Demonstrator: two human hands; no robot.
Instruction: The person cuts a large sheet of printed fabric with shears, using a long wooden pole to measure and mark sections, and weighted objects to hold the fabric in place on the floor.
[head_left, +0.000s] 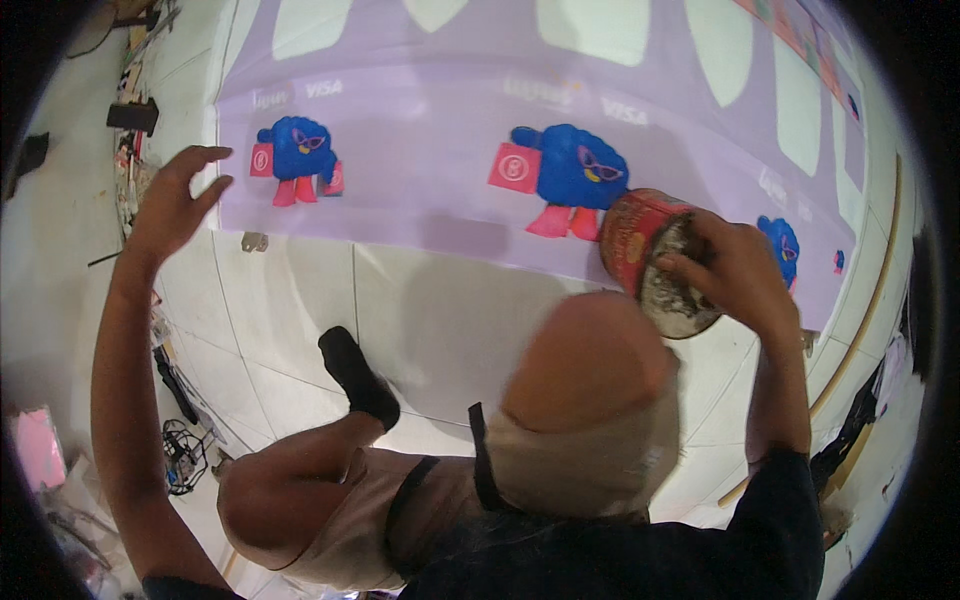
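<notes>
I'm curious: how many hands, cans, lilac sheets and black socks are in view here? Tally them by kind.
Hands: 2 (left hand, right hand)
Red can: 1
Lilac sheet: 1
Black sock: 1
Total: 5

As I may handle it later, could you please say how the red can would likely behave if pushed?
The red can, being round-walled, would probably roll on its side. Its circular rim suggests little flex in the right hand.
</notes>
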